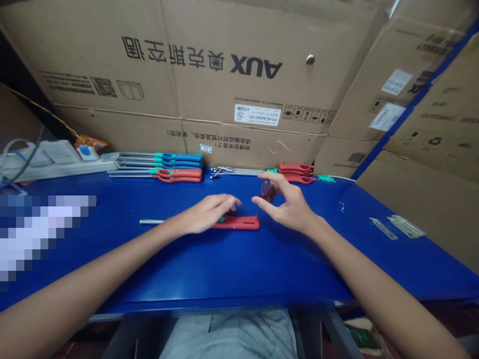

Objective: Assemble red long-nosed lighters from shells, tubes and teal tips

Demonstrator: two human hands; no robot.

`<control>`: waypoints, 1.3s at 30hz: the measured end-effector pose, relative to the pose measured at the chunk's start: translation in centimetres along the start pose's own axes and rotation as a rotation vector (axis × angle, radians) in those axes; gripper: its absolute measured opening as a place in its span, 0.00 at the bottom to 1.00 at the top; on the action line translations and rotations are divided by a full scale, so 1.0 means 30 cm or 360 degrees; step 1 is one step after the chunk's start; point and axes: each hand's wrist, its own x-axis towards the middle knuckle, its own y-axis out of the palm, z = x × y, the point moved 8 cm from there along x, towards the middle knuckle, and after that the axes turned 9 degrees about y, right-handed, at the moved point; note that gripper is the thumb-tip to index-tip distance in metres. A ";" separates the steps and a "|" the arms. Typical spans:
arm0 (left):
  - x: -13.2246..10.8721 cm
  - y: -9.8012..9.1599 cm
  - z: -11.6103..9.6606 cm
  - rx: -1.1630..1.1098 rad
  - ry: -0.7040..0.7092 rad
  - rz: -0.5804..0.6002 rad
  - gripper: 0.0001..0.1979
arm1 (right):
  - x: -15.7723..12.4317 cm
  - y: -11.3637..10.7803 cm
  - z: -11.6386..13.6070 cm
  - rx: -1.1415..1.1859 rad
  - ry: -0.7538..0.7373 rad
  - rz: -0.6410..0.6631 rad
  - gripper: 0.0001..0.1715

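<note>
A person's left hand [204, 215] lay cupped over a red-handled tool [239, 223] at centre frame on a blue bench [224, 269], though whether it gripped could not be told. The right hand [288, 205] pinched a small purple screwdriver [265, 189] between thumb and forefinger, its thin shaft pointing down, tip at the red handle's edge. The tool's long axis ran across the bench, its metal shaft [151, 221] pointing to frame left. Both appeared light and stiff, best held by their handles. Rows of similar tools [179, 167] lay along the bench's far edge.
</note>
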 end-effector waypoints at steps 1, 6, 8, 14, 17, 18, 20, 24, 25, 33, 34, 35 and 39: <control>0.000 -0.030 0.030 -0.0117 -0.0081 -0.0126 0.27 | 0.002 -0.007 -0.003 -0.0008 0.0003 -0.0036 0.25; -0.011 -0.093 0.071 0.0086 -0.0144 -0.0167 0.25 | 0.023 -0.095 -0.073 0.0006 0.0101 -0.0392 0.22; -0.017 -0.081 0.042 0.0362 -0.0082 -0.0036 0.21 | 0.027 -0.157 -0.138 -0.0007 0.0206 -0.0604 0.17; -0.028 -0.017 -0.056 0.0684 0.0127 0.0160 0.17 | 0.017 -0.268 -0.361 -0.0352 0.0656 -0.0741 0.06; -0.027 0.015 -0.062 0.0670 0.0142 0.0260 0.16 | 0.011 -0.258 -0.425 -0.0518 0.0818 -0.0617 0.05; -0.027 0.020 -0.062 0.0655 0.0143 0.0268 0.15 | 0.011 -0.247 -0.437 -0.0559 0.0839 -0.0568 0.05; -0.027 0.023 -0.063 0.0619 0.0152 0.0255 0.13 | 0.012 -0.222 -0.452 -0.0595 0.0848 -0.0487 0.05; -0.028 0.022 -0.068 0.0585 0.0167 0.0224 0.11 | 0.009 -0.176 -0.477 -0.0609 0.0835 -0.0382 0.04; -0.028 0.023 -0.069 0.0585 0.0167 0.0222 0.11 | 0.008 -0.166 -0.482 -0.0608 0.0829 -0.0358 0.03; -0.026 0.026 -0.076 0.0619 0.0197 0.0233 0.11 | 0.004 -0.138 -0.504 -0.0626 0.0802 -0.0271 0.02; -0.025 0.026 -0.077 0.0619 0.0197 0.0234 0.11 | 0.004 -0.138 -0.505 -0.0631 0.0799 -0.0275 0.02; -0.025 0.025 -0.078 0.0616 0.0197 0.0234 0.11 | 0.004 -0.138 -0.507 -0.0634 0.0796 -0.0278 0.02; -0.026 0.023 -0.081 0.0602 0.0195 0.0215 0.11 | 0.006 -0.132 -0.507 -0.0635 0.0776 -0.0273 0.02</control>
